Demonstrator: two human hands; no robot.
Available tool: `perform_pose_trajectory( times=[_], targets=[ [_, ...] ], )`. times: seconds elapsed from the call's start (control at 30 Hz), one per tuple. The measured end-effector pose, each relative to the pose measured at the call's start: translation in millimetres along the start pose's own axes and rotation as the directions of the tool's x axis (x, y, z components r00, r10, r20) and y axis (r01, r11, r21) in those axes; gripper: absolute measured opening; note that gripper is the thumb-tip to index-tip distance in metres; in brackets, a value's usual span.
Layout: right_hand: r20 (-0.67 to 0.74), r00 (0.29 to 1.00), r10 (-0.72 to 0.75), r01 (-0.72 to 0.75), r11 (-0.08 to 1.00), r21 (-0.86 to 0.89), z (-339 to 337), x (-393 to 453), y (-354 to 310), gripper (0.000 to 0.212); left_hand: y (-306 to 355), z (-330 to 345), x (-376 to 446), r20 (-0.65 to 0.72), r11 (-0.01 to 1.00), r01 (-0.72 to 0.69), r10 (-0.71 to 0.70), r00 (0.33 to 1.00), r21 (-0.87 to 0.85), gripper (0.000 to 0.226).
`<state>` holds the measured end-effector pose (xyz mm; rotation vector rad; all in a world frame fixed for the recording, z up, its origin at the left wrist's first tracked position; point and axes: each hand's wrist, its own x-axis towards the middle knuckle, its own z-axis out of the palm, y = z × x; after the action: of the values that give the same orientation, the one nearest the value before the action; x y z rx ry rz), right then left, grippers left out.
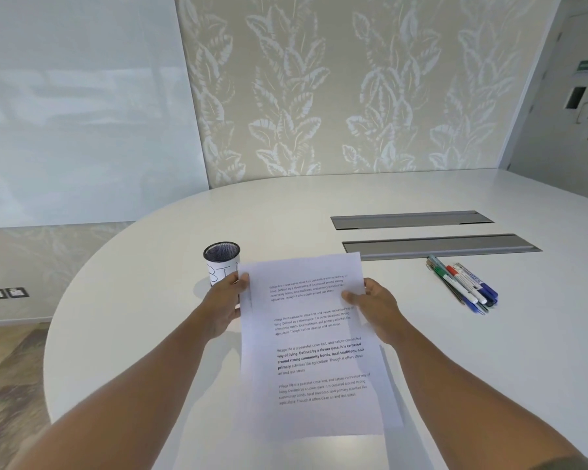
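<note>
Fingers [352, 296] and thumbs pinching the upper side edges of a printed sheet [314, 351]: left hand [226, 305] at 9 o'clock, right hand [375, 305] at 3 o'clock. Sheet at centre, apparently raised off the white table [150, 317], four text paragraphs facing up. Labelled mesh pen cup [222, 262] at 11 o'clock, markers [465, 286] at 2 o'clock, untouched. Judged early: sheet in hand, flat, uncreased, unmarked; everything else left to do.
</note>
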<state>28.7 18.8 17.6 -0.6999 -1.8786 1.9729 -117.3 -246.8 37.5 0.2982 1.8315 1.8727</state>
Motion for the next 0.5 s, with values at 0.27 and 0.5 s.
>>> perform_pose_trajectory(
  times=[0.27, 0.5],
  targets=[
    [-0.087, 0.996, -0.027, 0.029, 0.999, 0.017, 17, 0, -15, 0.033, 20, 19, -3, 0.038, 0.997, -0.051, 0.053, 0.998, -0.051, 0.04],
    [-0.086, 0.984, -0.154, 0.149, 0.987, -0.06, 30, -2, -43, 0.025, 39, 43, -3, -0.102, 0.981, -0.182, 0.188, 0.977, 0.069, 0.027]
  ],
)
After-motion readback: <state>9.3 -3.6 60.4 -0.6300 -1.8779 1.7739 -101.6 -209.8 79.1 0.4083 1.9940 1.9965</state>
